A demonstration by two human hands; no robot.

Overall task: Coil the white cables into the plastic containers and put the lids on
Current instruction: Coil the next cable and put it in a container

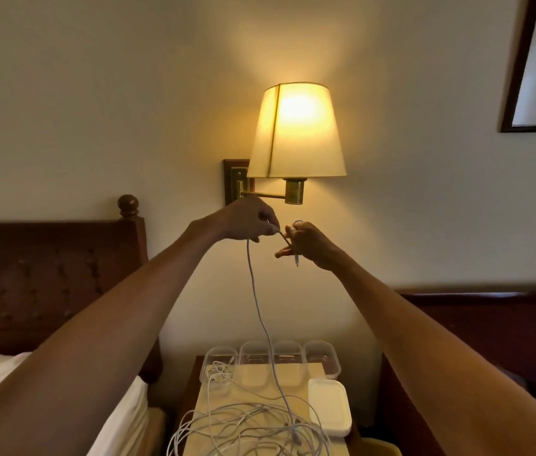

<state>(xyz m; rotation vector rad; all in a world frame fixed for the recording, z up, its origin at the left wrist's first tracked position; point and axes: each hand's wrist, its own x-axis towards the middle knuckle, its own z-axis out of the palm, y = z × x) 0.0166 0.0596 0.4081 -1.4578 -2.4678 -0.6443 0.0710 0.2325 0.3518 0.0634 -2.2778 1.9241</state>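
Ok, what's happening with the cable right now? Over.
Left hand pinches white cable, right hand holds its loop. Tail hangs into tangled pile. Containers unlidded. Tangle may snag.

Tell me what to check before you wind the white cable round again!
1. Left hand pinches the white cable: ok.
2. Right hand grips the cable's end, plug dangling below: ok.
3. Cable coiled up: not ok, most of it hangs down to the nightstand.
4. Hanging part free of the tangled cable pile: cannot tell.
5. Open plastic containers waiting in a row: ok.
6. White lids stacked beside the pile: ok.
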